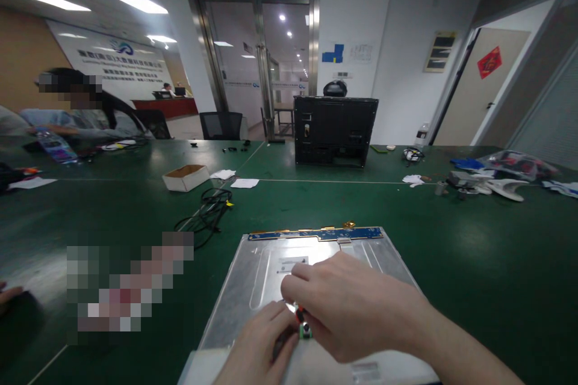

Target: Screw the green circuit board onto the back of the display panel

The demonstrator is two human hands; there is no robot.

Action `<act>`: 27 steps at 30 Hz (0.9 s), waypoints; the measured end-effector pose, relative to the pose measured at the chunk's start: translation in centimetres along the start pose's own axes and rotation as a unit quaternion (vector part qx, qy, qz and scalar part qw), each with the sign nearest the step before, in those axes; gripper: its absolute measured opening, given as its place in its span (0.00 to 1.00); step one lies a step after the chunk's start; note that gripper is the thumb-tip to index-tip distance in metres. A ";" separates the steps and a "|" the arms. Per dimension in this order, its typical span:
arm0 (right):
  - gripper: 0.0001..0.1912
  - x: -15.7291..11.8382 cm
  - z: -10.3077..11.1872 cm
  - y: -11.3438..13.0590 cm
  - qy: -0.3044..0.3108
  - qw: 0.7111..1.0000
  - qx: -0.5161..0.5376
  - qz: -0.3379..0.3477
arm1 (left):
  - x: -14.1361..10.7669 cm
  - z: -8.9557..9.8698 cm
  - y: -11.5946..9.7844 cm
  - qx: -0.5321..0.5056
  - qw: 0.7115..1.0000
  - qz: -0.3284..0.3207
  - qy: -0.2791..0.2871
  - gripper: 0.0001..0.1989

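A silver metal-backed display panel (pixel 235 289) lies flat in front of me, with a blue circuit strip (pixel 361 233) along its far edge. My right hand (pixel 347 307) reaches across from the right over the panel, its fingers curled inward. Lower down, my left hand (pixel 264 343) meets it with thumb and fingers bent together. Between the two hands shows a small red-and-black piece (pixel 299 314), with a little green part (pixel 306 331) just below it. My fingers hide most of these, so what each hand grips is unclear.
Black cables (pixel 205 213) lie in a tangle left of the panel. Beyond stand an open white box (pixel 186 178) and a black monitor housing (pixel 335 131). Assorted parts and plastic bags (pixel 517 163) lie at right. A person (pixel 85 105) sits at far left, near a bottle (pixel 56 145).
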State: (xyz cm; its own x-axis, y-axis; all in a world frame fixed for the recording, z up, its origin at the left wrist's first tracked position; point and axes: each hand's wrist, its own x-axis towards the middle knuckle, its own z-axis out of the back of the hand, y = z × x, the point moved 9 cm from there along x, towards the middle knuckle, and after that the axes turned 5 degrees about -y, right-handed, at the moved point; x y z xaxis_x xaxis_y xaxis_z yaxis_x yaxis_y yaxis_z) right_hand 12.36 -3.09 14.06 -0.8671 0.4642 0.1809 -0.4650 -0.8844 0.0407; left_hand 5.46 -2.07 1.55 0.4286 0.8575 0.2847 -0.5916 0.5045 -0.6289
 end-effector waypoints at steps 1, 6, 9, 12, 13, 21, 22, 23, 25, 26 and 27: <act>0.09 0.0 0.0 -0.1 -0.001 1.000 -0.004 -0.005 | 0.0 0.0 0.0 0.001 1.000 0.002 0.000 0.06; 0.06 0.3 -0.1 -0.6 -0.008 0.999 -0.022 -0.031 | 0.0 0.2 -0.3 -0.001 1.000 -0.006 -0.015 0.08; 0.06 0.3 -0.2 -0.9 0.001 0.999 -0.017 -0.042 | -0.1 0.3 -0.2 0.000 1.000 -0.011 -0.028 0.08; 0.06 0.1 0.0 -1.2 0.000 0.999 -0.006 -0.047 | -0.2 0.0 0.0 0.003 1.000 -0.012 -0.019 0.07; 0.07 0.0 0.0 -1.2 0.001 0.999 0.000 -0.044 | -0.3 -0.1 0.1 0.004 1.000 -0.011 -0.013 0.07; 0.07 0.0 0.3 -1.3 -0.005 0.999 0.013 -0.044 | -0.2 -0.1 0.2 -0.005 1.000 0.001 -0.001 0.08; 0.06 0.1 0.2 -1.5 -0.007 0.999 0.011 -0.048 | -0.2 -0.1 0.2 -0.009 1.000 0.004 0.000 0.08; 0.06 0.2 0.2 -1.5 -0.008 0.999 0.010 -0.052 | -0.3 -0.1 0.2 -0.010 1.000 0.005 0.001 0.08; 0.07 0.3 0.0 -1.6 -0.003 0.999 0.012 -0.052 | -0.3 -0.2 0.3 -0.007 1.000 0.009 0.001 0.08; 0.07 0.3 -0.1 -1.6 0.000 0.999 0.013 -0.051 | -0.3 -0.2 0.3 -0.005 1.000 0.009 0.000 0.08; 0.07 0.2 -0.1 -1.6 0.004 0.999 0.013 -0.049 | -0.3 -0.3 0.3 -0.003 1.000 0.009 0.000 0.08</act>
State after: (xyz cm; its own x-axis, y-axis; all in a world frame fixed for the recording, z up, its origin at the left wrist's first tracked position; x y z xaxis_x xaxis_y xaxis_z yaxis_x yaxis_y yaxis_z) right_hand 12.87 -1.58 13.93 -0.8187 0.5494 0.1672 -0.5435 -0.8353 0.0834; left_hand 5.30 -2.21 1.03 0.4185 0.8661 0.2734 -0.5954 0.4890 -0.6375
